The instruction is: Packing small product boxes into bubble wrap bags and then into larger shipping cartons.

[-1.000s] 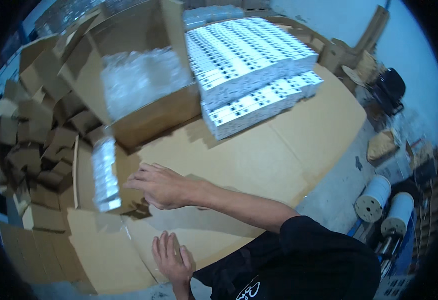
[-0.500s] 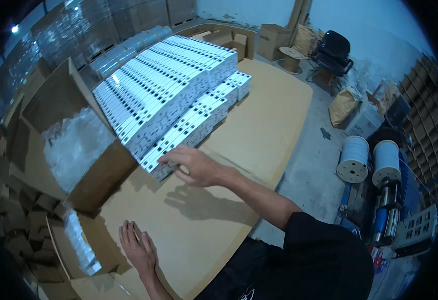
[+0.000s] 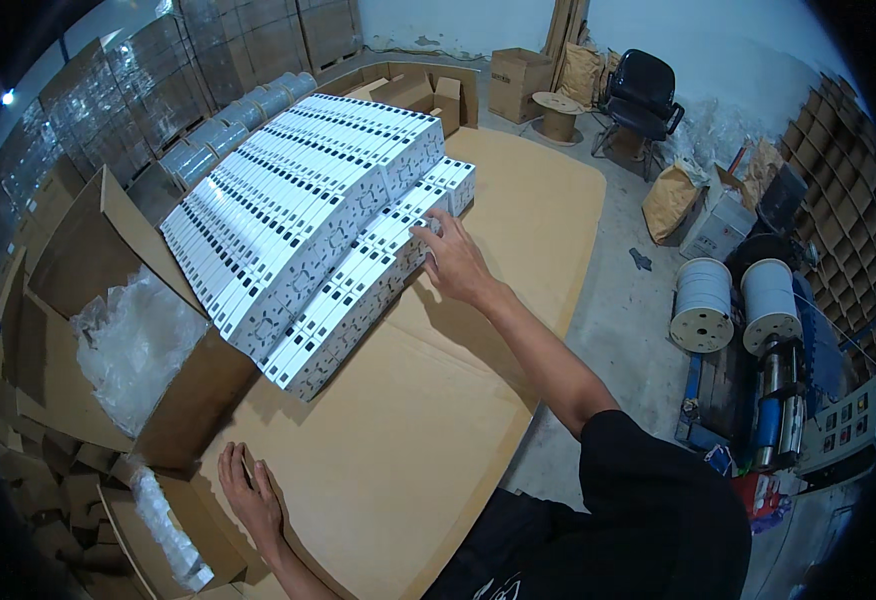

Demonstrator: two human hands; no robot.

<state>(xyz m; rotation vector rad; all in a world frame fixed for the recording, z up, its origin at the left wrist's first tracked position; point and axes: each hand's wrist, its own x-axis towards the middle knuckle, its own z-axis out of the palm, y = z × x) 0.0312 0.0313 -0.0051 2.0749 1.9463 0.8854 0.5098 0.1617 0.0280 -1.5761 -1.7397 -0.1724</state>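
Observation:
Long white slim boxes (image 3: 303,180) with dark square marks stand packed side by side in rows on a cardboard-topped table (image 3: 438,385). A lower row of the same boxes runs along their right side. My right hand (image 3: 455,262) is at the far part of that lower row, its fingers bent and apart. Its fingertips are at the row's top edge, and I cannot tell whether they touch; no box is lifted. My left hand (image 3: 251,497) rests on the near left of the table with fingers stretched out, holding nothing, beside a small open carton (image 3: 203,510).
A large open carton (image 3: 193,385) with clear plastic bags (image 3: 138,345) stands left of the boxes. Bubble wrap (image 3: 170,530) lies in the small carton. Beyond the table's right edge are a black chair (image 3: 641,95), white spools (image 3: 703,305) and a control box (image 3: 843,430).
My right hand has moved from the near end of the lower row towards its far end. The view has shifted slightly. My left hand stays on the table.

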